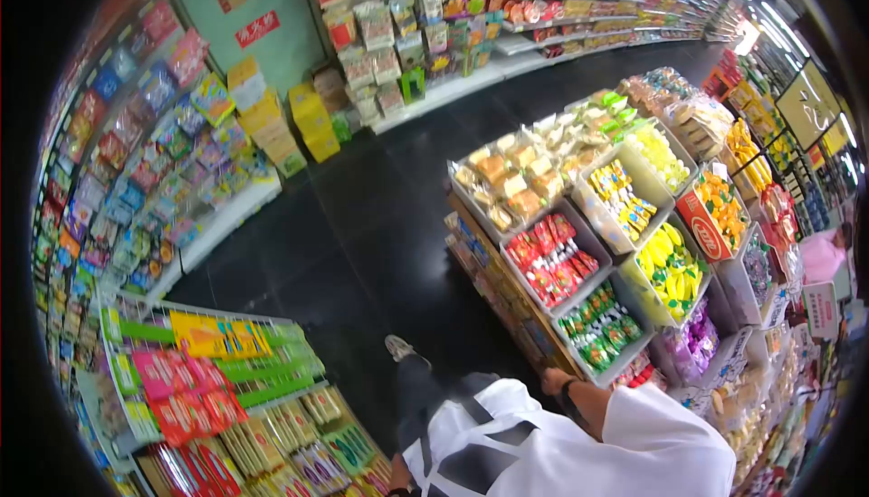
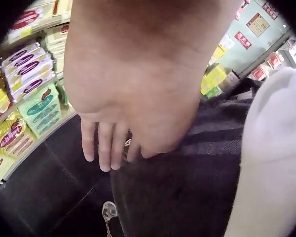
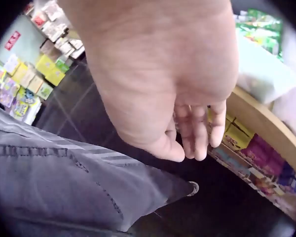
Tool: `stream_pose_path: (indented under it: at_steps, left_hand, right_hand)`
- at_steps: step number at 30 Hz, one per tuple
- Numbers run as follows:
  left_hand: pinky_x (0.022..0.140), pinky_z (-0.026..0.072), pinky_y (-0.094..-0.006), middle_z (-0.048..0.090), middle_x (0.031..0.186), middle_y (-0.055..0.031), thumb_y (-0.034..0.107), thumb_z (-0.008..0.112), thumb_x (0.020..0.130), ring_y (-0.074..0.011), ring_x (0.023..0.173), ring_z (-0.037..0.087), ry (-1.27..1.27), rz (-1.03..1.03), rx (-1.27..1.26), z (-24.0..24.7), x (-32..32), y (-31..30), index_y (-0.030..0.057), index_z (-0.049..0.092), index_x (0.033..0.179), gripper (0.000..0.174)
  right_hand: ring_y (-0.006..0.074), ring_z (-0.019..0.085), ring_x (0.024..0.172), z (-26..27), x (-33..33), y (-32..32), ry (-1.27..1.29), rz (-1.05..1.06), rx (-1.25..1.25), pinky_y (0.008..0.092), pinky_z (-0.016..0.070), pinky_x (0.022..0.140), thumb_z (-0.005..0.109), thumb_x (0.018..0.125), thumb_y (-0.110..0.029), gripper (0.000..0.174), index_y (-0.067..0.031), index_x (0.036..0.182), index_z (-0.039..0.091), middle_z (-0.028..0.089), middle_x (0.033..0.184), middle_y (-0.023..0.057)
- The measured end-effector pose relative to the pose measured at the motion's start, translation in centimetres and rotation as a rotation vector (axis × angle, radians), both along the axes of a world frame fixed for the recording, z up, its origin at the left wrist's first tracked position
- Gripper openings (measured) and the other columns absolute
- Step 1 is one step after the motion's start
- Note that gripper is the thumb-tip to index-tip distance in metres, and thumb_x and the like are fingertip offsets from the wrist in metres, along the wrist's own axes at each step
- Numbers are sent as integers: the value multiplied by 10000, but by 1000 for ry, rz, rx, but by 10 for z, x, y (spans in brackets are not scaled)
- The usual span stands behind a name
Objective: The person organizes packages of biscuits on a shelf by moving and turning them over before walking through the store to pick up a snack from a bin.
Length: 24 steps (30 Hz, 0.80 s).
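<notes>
In the left wrist view my left hand [image 2: 133, 103] hangs beside the dark trousers [image 2: 182, 182], its fingers loose and nothing in them. Packs of snacks in white and purple wrappers [image 2: 28, 71] lie on a shelf to its left. My right hand [image 3: 163, 84] hangs at the other side, fingers slightly curled and holding nothing. In the head view this right hand is close to the wooden edge of a display stand, near a bin of green-wrapped sweets [image 1: 599, 329]. Red-wrapped sweets [image 1: 552, 260] fill the bin beyond.
Bins of yellow packets [image 1: 670, 271] and a red box of orange packets [image 1: 715, 212] stand farther along the display. Stocked shelves [image 1: 145, 153] line the left. Yellow cartons [image 1: 313, 122] stand on the dark tiled floor [image 1: 335, 243]. A low rack [image 1: 272, 366] is at near left.
</notes>
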<state>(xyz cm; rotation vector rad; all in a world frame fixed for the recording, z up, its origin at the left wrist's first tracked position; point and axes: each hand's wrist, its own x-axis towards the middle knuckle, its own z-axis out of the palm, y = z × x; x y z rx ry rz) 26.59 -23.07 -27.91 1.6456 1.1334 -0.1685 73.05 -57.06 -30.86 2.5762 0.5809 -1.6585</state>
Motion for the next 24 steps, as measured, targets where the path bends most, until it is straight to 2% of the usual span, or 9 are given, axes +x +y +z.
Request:
stream_pose_path:
  at_steps: [2, 5, 6, 8, 13, 15, 17, 20, 24]
  left_hand:
    - [965, 586, -473, 801, 1142, -214, 189, 605, 1088, -332, 1091, 755, -12, -61, 13, 1, 28, 62, 1, 773, 1200, 276]
    - [983, 584, -486, 800, 1157, -226, 196, 602, 1089, -348, 1112, 750, -7, -166, 24, 19, 71, 164, 3, 773, 1208, 284]
    - [989, 583, -490, 800, 1162, -229, 198, 601, 1090, -353, 1118, 749, -1, -178, 23, 21, 80, 192, 4, 773, 1211, 287]
    - [1001, 581, -498, 800, 1172, -237, 203, 599, 1091, -363, 1132, 746, 3, -194, 25, 15, 97, 248, 5, 773, 1217, 292]
    - [1021, 582, -517, 799, 1181, -273, 232, 613, 1063, -402, 1152, 759, 82, -151, 189, -4, 145, 386, 12, 781, 1233, 325]
    - [827, 609, -385, 817, 1003, -124, 193, 654, 1082, -216, 921, 785, 172, -139, 124, -12, 180, 443, 12, 786, 1139, 231]
    - [1008, 601, -463, 829, 1169, -199, 306, 656, 1063, -387, 1118, 784, 184, -157, -1, -8, 207, 483, 25, 800, 1237, 360]
    - [834, 627, -361, 819, 950, -101, 237, 665, 1090, -191, 899, 782, 178, -248, 45, -1, 261, 524, 29, 793, 1150, 251]
    - [1020, 591, -447, 826, 1198, -190, 340, 660, 1068, -375, 1171, 778, 152, -314, 32, 8, 296, 542, 62, 804, 1235, 355]
  right_hand:
    - [340, 820, 1059, -4, -8, 16, 63, -32, -167, 469, 665, 902, 694, 918, -238, 251, -95, 1021, 873, 850, 1122, 164]
    - [289, 833, 957, -118, -5, 44, 463, 84, -328, 433, 664, 876, 773, 916, -288, 193, -133, 916, 889, 868, 1054, 99]
    - [295, 790, 1190, -103, -44, 54, -315, -201, -352, 463, 627, 1008, 710, 964, -461, 351, -187, 1095, 884, 836, 1234, 115]
    - [270, 801, 1067, -47, -3, 99, -45, -196, 62, 430, 637, 928, 717, 950, -386, 305, -153, 1059, 880, 841, 1116, 105]
    - [227, 779, 787, -15, 72, 178, 56, -513, 334, 374, 631, 723, 752, 917, -241, 206, -80, 986, 859, 827, 879, 91]
    - [222, 742, 693, -8, 67, 197, 23, -774, 427, 367, 611, 638, 775, 905, -208, 177, -58, 968, 844, 806, 820, 91]
    - [192, 757, 699, 19, 68, 228, -45, -939, 373, 353, 598, 619, 737, 854, -154, 146, -56, 889, 839, 819, 830, 76]
    - [191, 756, 699, -26, 57, 237, -72, -830, 202, 346, 611, 638, 745, 881, -205, 169, -63, 883, 837, 821, 836, 73]
    - [193, 790, 765, -23, 35, 269, 82, -667, 102, 337, 646, 714, 793, 891, -311, 267, -83, 1023, 841, 851, 955, 87]
